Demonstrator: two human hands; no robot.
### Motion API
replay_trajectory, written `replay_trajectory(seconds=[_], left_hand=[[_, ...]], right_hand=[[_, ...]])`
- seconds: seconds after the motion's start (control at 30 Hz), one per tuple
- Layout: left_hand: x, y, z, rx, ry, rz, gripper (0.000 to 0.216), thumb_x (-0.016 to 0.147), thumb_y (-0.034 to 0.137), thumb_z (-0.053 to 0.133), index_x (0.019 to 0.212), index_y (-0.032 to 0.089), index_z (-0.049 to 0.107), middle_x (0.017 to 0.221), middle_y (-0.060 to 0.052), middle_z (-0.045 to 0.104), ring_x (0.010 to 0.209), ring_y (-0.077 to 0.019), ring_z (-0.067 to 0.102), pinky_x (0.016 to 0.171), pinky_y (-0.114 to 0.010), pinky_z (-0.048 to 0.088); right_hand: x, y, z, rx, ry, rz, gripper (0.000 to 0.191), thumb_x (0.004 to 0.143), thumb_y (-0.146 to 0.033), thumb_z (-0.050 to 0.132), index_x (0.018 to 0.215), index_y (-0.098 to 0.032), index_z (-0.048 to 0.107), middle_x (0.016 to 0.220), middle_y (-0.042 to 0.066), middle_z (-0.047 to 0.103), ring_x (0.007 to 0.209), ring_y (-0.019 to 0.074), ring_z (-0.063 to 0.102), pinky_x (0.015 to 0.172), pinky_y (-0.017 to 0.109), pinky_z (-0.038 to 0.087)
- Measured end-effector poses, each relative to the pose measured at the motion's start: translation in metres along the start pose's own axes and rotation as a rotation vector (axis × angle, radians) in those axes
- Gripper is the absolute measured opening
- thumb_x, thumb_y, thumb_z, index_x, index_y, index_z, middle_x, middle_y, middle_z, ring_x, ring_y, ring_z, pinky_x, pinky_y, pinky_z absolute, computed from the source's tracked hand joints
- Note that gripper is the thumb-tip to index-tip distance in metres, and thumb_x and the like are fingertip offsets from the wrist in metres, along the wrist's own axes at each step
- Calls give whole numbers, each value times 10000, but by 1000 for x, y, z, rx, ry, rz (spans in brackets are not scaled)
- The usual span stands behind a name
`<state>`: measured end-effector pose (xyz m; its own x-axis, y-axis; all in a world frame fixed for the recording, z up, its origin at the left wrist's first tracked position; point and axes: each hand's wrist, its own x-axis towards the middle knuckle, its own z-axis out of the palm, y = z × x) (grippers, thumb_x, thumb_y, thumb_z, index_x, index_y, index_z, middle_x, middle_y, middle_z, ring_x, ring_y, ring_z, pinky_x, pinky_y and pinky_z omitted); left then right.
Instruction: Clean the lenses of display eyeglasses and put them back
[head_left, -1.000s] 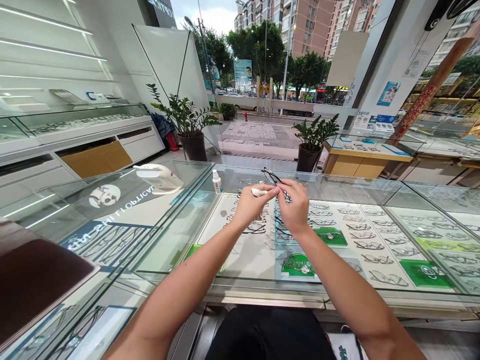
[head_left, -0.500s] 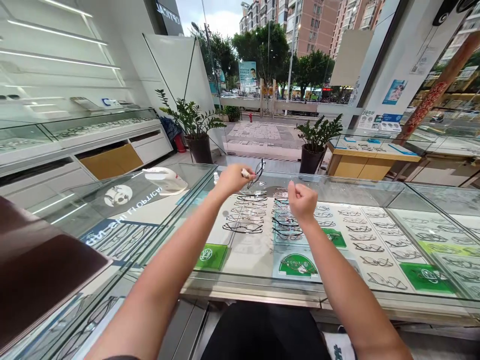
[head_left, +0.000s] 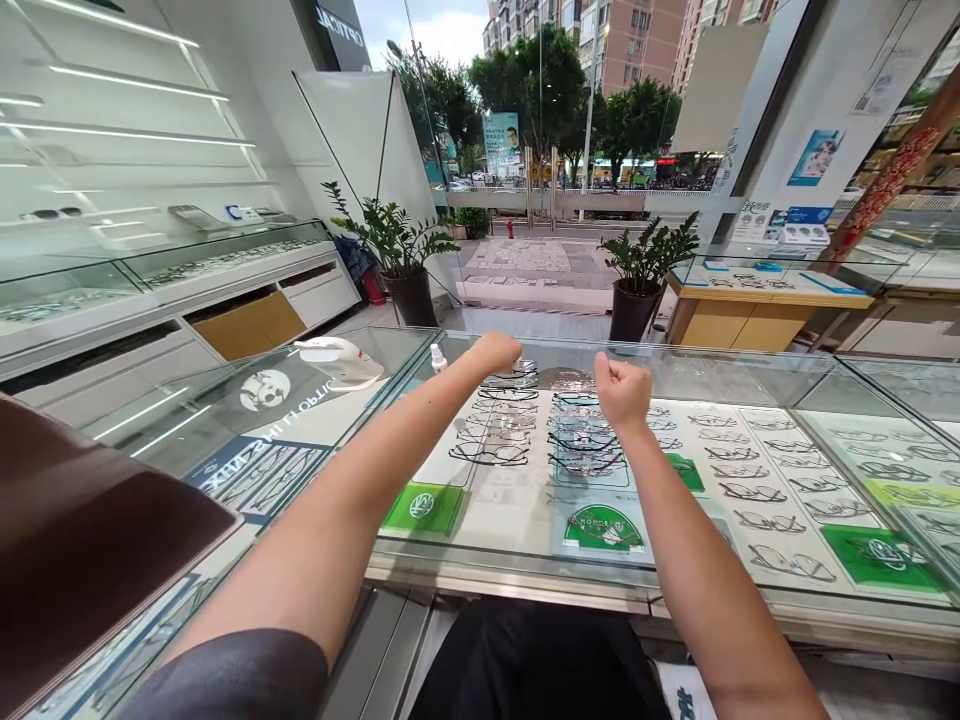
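My left hand (head_left: pixel 496 352) is closed at the far end of a row of eyeglasses on the glass counter. Its fingertips are on a pair of eyeglasses (head_left: pixel 519 372), mostly hidden behind the hand and the frames around it. More dark-rimmed eyeglasses (head_left: pixel 489 456) lie nearer in that row. My right hand (head_left: pixel 624 390) is a fist held above a second row of eyeglasses (head_left: pixel 577 440); anything inside its curled fingers is hidden. A small white bottle (head_left: pixel 438 358) stands left of my left hand, partly behind the forearm.
The glass showcase (head_left: pixel 517 555) spans the front, with green cards (head_left: pixel 424 508) and further eyeglasses (head_left: pixel 754 492) on the right. A white device (head_left: pixel 341 362) sits on the left counter. A dark brown panel (head_left: pixel 97 500) juts in at left. Potted plants (head_left: pixel 409 270) stand beyond.
My left hand has come down and slightly right, lowering the eyeglasses it held raised into the row. My right hand stays a fist. The view has shifted slightly.
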<state>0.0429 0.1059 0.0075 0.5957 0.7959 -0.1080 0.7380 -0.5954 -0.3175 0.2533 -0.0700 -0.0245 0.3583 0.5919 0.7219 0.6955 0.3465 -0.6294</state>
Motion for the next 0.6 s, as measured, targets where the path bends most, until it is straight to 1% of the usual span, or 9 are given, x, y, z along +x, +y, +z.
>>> replay_trajectory(seconds=[0.13,0.23,0.37,0.53,0.6], left_hand=[[10,0,9,5,-26,1,277,827,200,749,1085,119,810,1144,-246,762,1103,-381,715,942,-435,531],[13,-1,12,2,-37,-6,283,823,193,752,1089,116,806,1153,-248,759,1110,-374,710,947,-429,529],[17,-4,10,-6,-48,-23,318,795,205,782,1100,119,805,1147,-245,760,1104,-374,711,951,-420,532],[31,-10,5,-31,-12,-68,323,861,184,694,1162,116,789,1164,-256,747,1140,-373,699,986,-446,522],[36,-12,6,-50,-13,-87,326,841,182,726,1151,109,792,1159,-262,746,1138,-380,699,988,-451,522]], right_hand=[[-1,-1,1,6,-17,7,568,988,-408,505,561,-223,180,565,-50,138,565,112,117,556,325,185],[-3,-4,4,-5,-41,11,563,992,-415,497,570,-224,177,567,-50,139,571,115,120,555,329,183],[-5,-7,6,-23,-68,0,564,994,-426,492,568,-223,184,554,-50,145,568,113,126,550,334,176],[-6,-6,6,15,-66,9,571,993,-431,499,568,-220,181,558,-50,143,553,108,128,548,331,177],[-6,-7,6,14,-79,17,571,995,-433,495,571,-222,175,563,-49,144,556,110,127,552,330,180]])
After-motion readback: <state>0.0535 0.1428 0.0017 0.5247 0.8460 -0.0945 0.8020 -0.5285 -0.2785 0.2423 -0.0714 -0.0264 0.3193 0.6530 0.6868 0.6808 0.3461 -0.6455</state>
